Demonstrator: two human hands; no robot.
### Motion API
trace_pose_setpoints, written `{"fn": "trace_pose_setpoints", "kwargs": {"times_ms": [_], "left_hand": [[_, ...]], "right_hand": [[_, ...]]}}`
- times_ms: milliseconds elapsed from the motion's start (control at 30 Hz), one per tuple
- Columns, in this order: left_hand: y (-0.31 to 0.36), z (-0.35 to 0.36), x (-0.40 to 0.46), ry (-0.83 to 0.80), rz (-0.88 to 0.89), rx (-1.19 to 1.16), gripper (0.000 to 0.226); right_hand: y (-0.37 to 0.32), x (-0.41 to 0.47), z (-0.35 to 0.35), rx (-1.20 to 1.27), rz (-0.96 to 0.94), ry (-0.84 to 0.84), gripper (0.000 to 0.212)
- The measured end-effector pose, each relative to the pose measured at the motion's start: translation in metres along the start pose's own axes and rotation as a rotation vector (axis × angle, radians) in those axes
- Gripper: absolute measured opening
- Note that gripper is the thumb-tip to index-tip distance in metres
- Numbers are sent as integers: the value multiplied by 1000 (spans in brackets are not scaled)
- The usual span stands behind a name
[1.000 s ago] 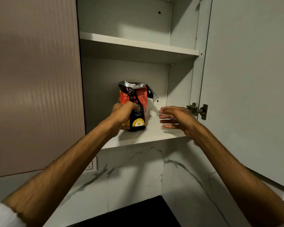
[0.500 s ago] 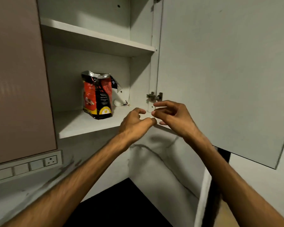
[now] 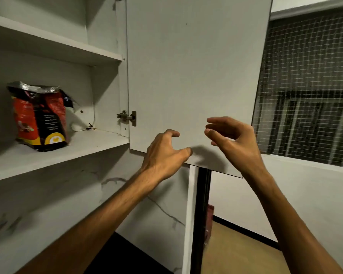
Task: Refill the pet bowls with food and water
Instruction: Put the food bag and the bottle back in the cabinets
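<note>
Both hands hover at the open cabinet door point(image 3: 186, 66), left hand point(image 3: 164, 153) and right hand point(image 3: 234, 143) loosely curled, holding nothing, while the food bag point(image 3: 40, 117) stands on the shelf point(image 3: 71, 149).

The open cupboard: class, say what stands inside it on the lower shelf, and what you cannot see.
On the lower shelf stands a red and black food bag, its top crumpled. A small white thing lies behind it, partly covered. The bag's contents are hidden.

Food bag point(image 3: 41, 117) upright on cupboard shelf point(image 3: 83, 147), both hands loosely curled before open door point(image 3: 190, 76)
</note>
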State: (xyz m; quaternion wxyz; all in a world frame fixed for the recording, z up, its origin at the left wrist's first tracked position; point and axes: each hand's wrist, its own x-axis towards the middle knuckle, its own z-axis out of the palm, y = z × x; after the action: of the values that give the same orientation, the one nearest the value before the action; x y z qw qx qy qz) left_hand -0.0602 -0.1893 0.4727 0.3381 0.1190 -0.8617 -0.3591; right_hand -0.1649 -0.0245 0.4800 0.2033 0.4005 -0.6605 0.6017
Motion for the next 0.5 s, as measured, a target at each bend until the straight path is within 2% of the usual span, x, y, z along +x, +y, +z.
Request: {"fn": "trace_pose_setpoints", "kwargs": {"times_ms": [233,367,433,500], "left_hand": [[30,65,1,-2,193,65,65],[45,103,7,34,320,83,69],[49,119,12,59,372,120,75],[51,130,16,70,395,167,80]], "right_hand": [[24,-8,-55,-75,-9,321,14],[43,-10,-67,-175,-17,490,17],[56,-9,-69,-239,0,507,24],[74,-7,-68,-265,65,436,32]]}}
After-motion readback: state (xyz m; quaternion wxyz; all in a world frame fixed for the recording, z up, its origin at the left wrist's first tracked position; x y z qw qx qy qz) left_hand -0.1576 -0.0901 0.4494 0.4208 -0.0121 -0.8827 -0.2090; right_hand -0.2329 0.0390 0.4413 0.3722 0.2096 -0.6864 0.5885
